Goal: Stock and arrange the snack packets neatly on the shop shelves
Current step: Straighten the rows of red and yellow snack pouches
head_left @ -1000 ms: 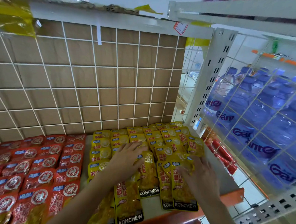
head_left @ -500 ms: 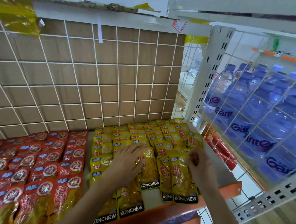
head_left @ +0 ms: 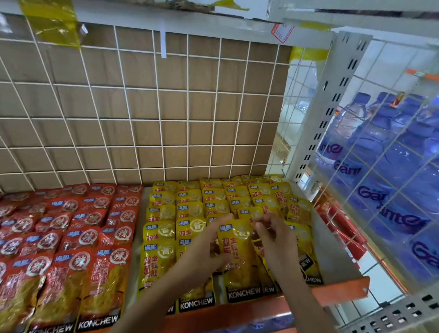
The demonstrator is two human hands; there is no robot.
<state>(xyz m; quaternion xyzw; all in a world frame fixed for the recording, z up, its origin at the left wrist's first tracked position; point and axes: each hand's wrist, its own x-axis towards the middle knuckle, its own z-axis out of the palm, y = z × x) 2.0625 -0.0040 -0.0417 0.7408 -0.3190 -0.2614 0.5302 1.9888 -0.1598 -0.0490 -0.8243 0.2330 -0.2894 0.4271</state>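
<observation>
Left hand (head_left: pixel 204 246) grips the left edge of one yellow packet (head_left: pixel 240 264), at the front of the yellow rows on the shelf (head_left: pixel 332 252), near the red packets (head_left: pixel 65 250). Right hand (head_left: pixel 277 242) has its fingers curled at the packet's top right corner; blur hides whether they pinch it. Packets under both forearms are covered, red ones cut off at left
</observation>
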